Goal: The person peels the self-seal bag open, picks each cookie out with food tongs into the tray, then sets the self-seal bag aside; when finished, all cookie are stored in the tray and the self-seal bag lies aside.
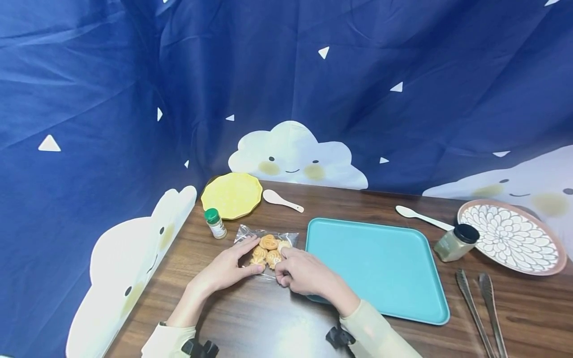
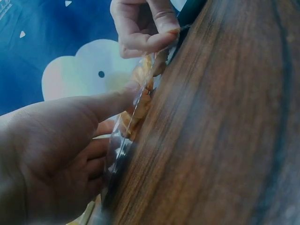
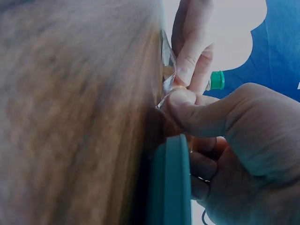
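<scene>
Head view: flat on wooden table [image 1: 250,318], just left of turquoise tray [image 1: 373,268], near green-capped jar [image 1: 217,226] – clear bag [image 1: 267,250] of cookies [image 1: 269,242]. Spread around bag's left side with left hand [image 1: 226,267]; pinching right side with right hand [image 1: 305,273], with fingers curled. Over to left wrist: resting left thumb against bag, pinching far end between right thumb and forefinger. Right wrist: pressing right thumb onto bag's creased edge, close to left fingertips, just beside tray rim.
</scene>
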Motion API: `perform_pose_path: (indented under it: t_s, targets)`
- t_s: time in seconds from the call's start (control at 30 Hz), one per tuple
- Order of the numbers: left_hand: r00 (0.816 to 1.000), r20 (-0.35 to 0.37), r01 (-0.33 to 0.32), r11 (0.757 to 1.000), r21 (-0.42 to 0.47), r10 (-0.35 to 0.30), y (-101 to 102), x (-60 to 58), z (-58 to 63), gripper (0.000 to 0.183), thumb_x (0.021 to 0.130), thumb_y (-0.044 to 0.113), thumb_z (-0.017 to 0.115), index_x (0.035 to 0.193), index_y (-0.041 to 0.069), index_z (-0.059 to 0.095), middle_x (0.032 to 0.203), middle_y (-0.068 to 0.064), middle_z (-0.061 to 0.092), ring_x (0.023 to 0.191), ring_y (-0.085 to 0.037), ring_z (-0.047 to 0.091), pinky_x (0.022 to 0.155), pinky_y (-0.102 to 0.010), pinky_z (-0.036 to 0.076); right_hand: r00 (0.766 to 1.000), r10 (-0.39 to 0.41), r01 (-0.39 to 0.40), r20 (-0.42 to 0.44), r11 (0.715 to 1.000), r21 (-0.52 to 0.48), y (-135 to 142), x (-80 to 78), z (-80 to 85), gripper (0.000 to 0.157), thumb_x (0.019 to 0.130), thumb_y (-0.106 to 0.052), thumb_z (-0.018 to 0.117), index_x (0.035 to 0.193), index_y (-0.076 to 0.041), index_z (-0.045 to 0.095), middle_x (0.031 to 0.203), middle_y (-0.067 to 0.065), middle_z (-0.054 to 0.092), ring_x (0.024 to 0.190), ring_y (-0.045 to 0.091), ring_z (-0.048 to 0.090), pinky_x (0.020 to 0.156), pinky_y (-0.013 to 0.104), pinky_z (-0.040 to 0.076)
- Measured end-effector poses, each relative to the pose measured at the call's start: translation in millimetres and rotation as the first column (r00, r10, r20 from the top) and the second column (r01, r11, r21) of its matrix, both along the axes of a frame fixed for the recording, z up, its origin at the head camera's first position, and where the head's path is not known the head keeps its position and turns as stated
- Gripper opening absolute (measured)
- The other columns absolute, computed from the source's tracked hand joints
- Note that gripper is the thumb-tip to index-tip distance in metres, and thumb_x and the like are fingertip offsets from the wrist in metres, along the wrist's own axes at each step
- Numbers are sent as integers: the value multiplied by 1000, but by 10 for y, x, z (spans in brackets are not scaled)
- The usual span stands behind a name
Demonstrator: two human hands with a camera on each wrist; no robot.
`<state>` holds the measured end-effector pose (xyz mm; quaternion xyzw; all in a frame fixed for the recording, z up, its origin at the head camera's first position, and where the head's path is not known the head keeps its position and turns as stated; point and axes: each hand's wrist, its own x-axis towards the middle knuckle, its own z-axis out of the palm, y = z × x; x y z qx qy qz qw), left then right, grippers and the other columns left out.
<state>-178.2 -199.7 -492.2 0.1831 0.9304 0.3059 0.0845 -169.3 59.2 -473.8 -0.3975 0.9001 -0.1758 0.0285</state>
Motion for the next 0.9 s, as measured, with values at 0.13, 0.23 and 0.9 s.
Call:
perform_pose_path:
  t_s: [0.13,0.23,0.9]
  targets:
    - [1000,1,-6,1000,-6,6,-5,-11,5,83,86,61,71,156,28,40,166,3,36,156,-21,33,127,-51,31,1000,20,-20,2,999,-26,21,3,66,22,81,-14,76,71,-26,61,81,-7,46,75,6,40,74,23,40]
    - [1000,17,-17,1000,-9,17,-11,-28,-4,84,86,62,71,156,30,39,166,4,35,156,-20,32,127,-50,30,1000,28,-27,12,998,-48,43,-4,105,21,83,-16,76,72,-26,61,83,-4,51,77,6,41,76,23,40]
    - [1000,-23,0,1000,-4,0,-75,-39,-53,84,86,61,71,156,26,40,164,4,39,155,-21,34,126,-50,32,972,-8,21,234,998,-52,351,-79,110,18,87,-13,73,79,-25,63,89,7,56,79,9,45,74,22,41]
